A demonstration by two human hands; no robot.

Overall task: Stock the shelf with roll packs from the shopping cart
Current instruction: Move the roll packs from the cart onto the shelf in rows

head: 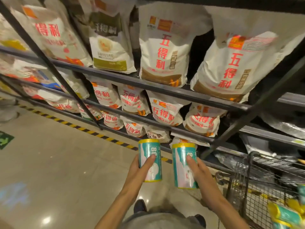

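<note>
- Left hand and right hand: fingers clamped mid-body on one teal roll pack each, near the low shelf.
- Likely light, soft, slick film wrap; side grip suits.
- More packs in the shopping cart, right.

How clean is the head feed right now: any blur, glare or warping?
Head view: wide-angle bending bows the shelf rails; bags at far left smear with blur; ceiling lights glare off the glossy floor; both roll packs read fairly sharp.

This place is a shop. Dark metal shelves carry many printed flour bags. A wire shopping cart stands beside, near yellow-black floor tape.
</note>
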